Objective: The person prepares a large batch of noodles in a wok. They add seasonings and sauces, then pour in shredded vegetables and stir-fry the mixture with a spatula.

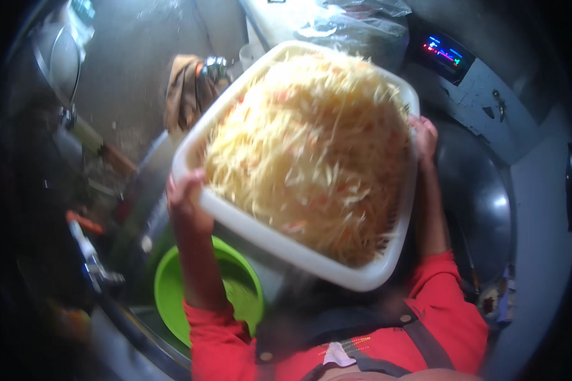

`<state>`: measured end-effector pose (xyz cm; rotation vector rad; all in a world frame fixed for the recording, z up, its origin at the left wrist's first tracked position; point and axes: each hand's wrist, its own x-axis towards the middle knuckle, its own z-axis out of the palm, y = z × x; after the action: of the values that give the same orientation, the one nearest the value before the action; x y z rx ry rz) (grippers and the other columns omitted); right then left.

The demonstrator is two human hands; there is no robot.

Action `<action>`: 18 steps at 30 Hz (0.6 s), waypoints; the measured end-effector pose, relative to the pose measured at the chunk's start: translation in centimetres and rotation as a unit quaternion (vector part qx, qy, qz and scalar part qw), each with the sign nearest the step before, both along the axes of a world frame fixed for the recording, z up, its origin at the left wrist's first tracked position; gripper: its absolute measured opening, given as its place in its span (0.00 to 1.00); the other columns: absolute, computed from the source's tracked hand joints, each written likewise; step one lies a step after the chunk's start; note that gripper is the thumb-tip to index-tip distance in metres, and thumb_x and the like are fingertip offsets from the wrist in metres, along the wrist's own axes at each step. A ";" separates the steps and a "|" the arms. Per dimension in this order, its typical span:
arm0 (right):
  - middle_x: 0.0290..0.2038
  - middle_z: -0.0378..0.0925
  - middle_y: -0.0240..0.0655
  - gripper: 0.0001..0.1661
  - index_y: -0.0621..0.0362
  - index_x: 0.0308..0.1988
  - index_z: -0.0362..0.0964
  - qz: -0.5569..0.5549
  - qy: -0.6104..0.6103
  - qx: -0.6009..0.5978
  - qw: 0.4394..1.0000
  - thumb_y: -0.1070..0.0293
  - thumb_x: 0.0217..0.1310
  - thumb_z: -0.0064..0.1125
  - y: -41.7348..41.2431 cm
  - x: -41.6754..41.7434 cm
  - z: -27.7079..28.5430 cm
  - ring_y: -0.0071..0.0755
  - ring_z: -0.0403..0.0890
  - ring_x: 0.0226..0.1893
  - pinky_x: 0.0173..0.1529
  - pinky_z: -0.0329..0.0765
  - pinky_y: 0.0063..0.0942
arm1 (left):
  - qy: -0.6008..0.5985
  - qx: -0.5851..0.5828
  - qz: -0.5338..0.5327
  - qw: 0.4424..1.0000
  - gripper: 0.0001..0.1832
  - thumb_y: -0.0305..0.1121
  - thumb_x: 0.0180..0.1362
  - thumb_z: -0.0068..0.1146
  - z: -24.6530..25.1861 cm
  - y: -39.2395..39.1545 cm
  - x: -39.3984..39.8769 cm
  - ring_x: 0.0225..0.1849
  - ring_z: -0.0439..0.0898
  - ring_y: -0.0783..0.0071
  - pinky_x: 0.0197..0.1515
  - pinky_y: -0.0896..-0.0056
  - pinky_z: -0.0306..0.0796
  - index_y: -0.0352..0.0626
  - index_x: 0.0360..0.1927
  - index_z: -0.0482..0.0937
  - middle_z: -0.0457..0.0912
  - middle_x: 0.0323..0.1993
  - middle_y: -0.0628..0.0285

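Observation:
Between my two hands is a white plastic basket with slotted sides, held up in front of my chest. It is heaped with pale shredded vegetables, mixed with orange-red shreds; the heap is partly blurred. My left hand grips the rim at the basket's near left corner. On the right side, my right hand grips the rim farther up. The undersides of the basket and most of my fingers beneath the rim are hidden.
A bright green basin stands below my left forearm. A tap is at left. A large dark metal wok lies at right, near a lit control panel. A brown cloth hangs beyond the basket, and plastic bags lie at the back.

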<state>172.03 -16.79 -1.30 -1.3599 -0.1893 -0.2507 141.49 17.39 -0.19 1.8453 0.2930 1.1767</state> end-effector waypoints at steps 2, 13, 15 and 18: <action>0.35 0.76 0.36 0.18 0.65 0.43 0.70 -0.038 0.056 -0.138 0.988 0.67 0.53 0.54 -1.0 -3.1 3.5 0.26 0.74 0.35 0.42 0.70 0.21 | -0.017 0.228 0.057 0.972 0.21 0.15 0.35 0.55 1.0 -0.9 -2.3 0.44 0.75 0.51 0.50 0.59 0.67 0.45 0.37 0.74 0.78 0.38 0.52; 0.34 0.77 0.36 0.15 0.67 0.38 0.74 0.031 -0.103 -0.313 0.944 0.67 0.55 0.53 -19.3 -9.1 2.0 0.27 0.76 0.35 0.44 0.70 0.22 | -0.191 -0.411 -0.403 0.795 0.22 0.24 0.44 0.54 3.3 -14.4 -10.1 0.42 0.75 0.69 0.49 0.70 0.67 0.31 0.46 0.67 0.74 0.38 0.55; 0.34 0.77 0.36 0.14 0.67 0.38 0.74 -0.006 -0.117 -0.356 0.927 0.67 0.55 0.53 -21.8 -9.1 0.6 0.27 0.76 0.36 0.45 0.70 0.22 | -0.166 -0.462 -0.344 0.800 0.23 0.24 0.44 0.53 1.5 -15.6 -10.3 0.43 0.75 0.68 0.49 0.70 0.67 0.30 0.47 0.67 0.74 0.40 0.54; 0.34 0.77 0.36 0.15 0.67 0.39 0.74 -0.048 -0.074 -0.372 0.924 0.67 0.55 0.54 -23.5 -10.3 -2.5 0.26 0.75 0.37 0.46 0.68 0.21 | -0.133 -0.433 -0.341 0.824 0.26 0.24 0.43 0.49 -1.1 -17.1 -11.4 0.45 0.74 0.67 0.52 0.71 0.65 0.26 0.49 0.65 0.73 0.44 0.51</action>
<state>161.77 -40.27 -3.81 -2.1111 -0.3691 -0.3880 130.13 0.33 -1.24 0.8300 -0.0228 0.5989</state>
